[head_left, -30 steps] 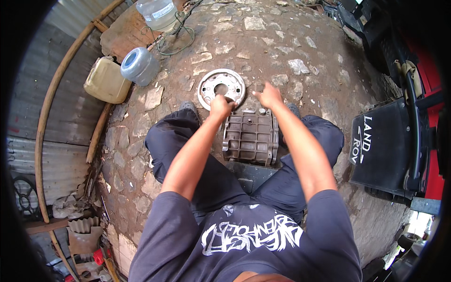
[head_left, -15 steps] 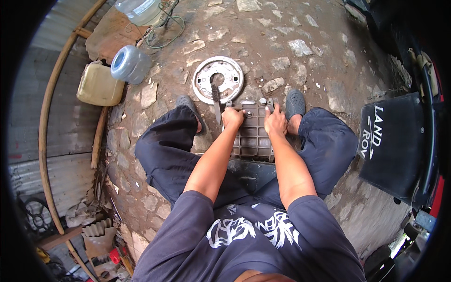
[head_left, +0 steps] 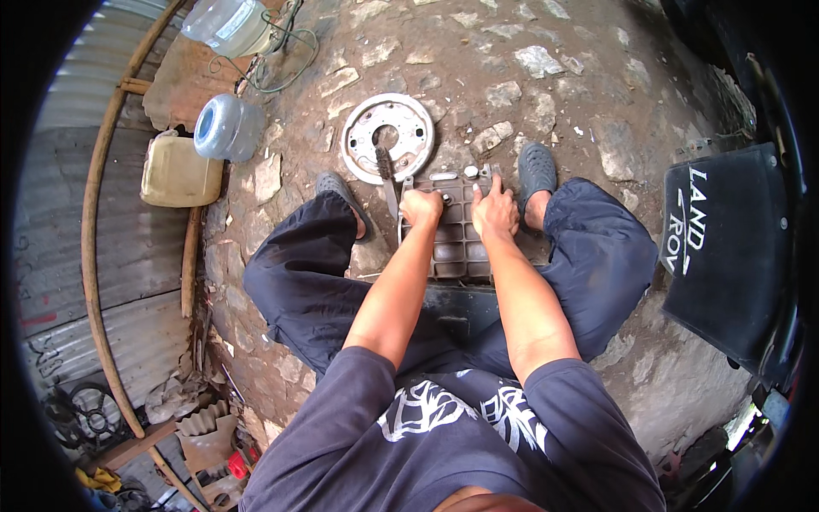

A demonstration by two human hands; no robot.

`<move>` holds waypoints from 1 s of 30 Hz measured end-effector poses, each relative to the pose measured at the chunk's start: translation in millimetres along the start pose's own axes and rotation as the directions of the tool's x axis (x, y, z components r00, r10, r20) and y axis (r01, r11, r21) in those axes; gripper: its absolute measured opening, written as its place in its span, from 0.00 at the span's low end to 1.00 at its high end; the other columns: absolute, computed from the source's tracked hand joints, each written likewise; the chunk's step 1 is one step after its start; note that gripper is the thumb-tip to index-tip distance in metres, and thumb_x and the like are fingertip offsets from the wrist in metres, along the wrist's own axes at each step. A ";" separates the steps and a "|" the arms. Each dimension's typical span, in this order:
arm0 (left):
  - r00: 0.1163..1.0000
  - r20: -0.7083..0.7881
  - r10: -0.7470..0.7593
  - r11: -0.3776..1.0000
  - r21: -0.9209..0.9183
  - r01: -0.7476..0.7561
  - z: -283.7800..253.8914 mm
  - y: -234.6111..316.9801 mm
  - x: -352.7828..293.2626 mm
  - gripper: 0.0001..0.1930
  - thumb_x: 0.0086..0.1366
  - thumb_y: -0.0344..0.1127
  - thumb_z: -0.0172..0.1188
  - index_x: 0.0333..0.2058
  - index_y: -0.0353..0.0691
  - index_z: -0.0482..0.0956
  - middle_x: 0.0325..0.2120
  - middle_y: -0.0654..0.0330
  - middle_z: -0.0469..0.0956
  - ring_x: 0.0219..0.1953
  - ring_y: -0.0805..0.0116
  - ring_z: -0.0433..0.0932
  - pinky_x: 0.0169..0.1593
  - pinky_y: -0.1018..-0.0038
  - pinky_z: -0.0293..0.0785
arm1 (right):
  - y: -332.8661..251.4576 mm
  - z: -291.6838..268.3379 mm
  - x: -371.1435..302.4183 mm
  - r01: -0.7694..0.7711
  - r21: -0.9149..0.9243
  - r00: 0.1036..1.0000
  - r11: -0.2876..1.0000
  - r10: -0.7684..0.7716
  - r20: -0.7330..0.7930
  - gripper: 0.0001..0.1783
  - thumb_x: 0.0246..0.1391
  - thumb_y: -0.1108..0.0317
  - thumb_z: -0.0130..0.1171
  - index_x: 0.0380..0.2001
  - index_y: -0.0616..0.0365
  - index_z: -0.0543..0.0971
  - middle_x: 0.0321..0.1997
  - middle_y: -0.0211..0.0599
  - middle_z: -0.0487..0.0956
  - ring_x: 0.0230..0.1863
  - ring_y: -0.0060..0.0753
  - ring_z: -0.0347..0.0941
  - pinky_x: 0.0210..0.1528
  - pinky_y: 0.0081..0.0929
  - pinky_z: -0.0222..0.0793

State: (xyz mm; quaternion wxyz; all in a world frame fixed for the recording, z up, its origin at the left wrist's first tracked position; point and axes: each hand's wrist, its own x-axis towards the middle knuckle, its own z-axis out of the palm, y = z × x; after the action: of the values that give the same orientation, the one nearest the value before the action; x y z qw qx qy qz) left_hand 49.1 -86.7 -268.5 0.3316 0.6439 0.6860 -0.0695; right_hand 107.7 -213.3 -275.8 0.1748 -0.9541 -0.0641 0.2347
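Observation:
A ribbed, rectangular cast-metal part lies in front of me between my legs. My left hand is closed in a fist over its left side, next to a small bolt-like piece; whatever the fist holds is hidden. On the right side of the casting rests my right hand, its fingers stretched out and apart. Along the casting's far edge lie a bolt with a pale head and an oblong metal piece. Beyond is a round, pale brake backing plate, with a dark-bristled brush leaning across its near rim.
My shod feet flank the casting on stony ground. At the left stand a yellowish jerrycan and clear plastic jugs, before a corrugated metal wall. A black flap with white lettering hangs at the right.
The whole view has shifted slightly. My right hand's fingers have spread a little on the casting's right side. My left fist stays in about the same place.

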 end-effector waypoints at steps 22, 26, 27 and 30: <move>0.998 0.026 0.054 0.998 0.024 -0.055 2.9 6.4 20.7 0.28 0.56 0.46 0.79 0.46 0.27 0.86 0.51 0.38 0.83 0.56 0.46 0.82 0.60 0.59 0.79 | -6.8 -6.3 -7.3 -0.002 -0.018 0.999 1.000 0.002 0.033 0.36 0.67 0.41 0.55 0.72 0.43 0.63 0.60 0.57 0.76 0.60 0.62 0.76 0.60 0.55 0.73; 0.991 0.042 0.124 0.989 0.082 -0.127 2.8 0.3 0.9 0.28 0.57 0.46 0.79 0.46 0.27 0.85 0.49 0.38 0.84 0.55 0.44 0.83 0.60 0.60 0.79 | 0.4 -4.1 0.1 -0.008 -0.021 1.000 1.000 0.008 0.009 0.36 0.67 0.41 0.55 0.72 0.44 0.64 0.60 0.58 0.76 0.60 0.62 0.76 0.60 0.55 0.73; 0.990 0.056 0.130 0.986 0.096 -0.135 2.6 -1.3 3.7 0.29 0.56 0.46 0.79 0.47 0.27 0.85 0.49 0.37 0.83 0.54 0.45 0.84 0.59 0.60 0.80 | 0.7 -3.4 -0.7 -0.001 -0.021 1.000 1.000 0.001 0.011 0.36 0.67 0.41 0.55 0.72 0.44 0.64 0.60 0.58 0.76 0.60 0.62 0.76 0.60 0.55 0.73; 0.988 0.001 0.152 0.986 0.073 -0.152 4.7 3.7 12.0 0.25 0.58 0.45 0.77 0.44 0.28 0.86 0.47 0.37 0.84 0.52 0.44 0.85 0.56 0.59 0.82 | -1.2 -2.1 -3.4 0.000 -0.018 1.000 1.000 0.001 0.025 0.36 0.67 0.39 0.53 0.72 0.43 0.63 0.60 0.58 0.76 0.60 0.61 0.76 0.60 0.55 0.73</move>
State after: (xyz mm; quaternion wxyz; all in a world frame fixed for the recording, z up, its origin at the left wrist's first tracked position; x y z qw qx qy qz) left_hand 54.8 -78.5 -277.5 0.3108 0.7060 0.6328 -0.0674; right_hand 105.6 -213.5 -272.2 0.1654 -0.9525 -0.0682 0.2463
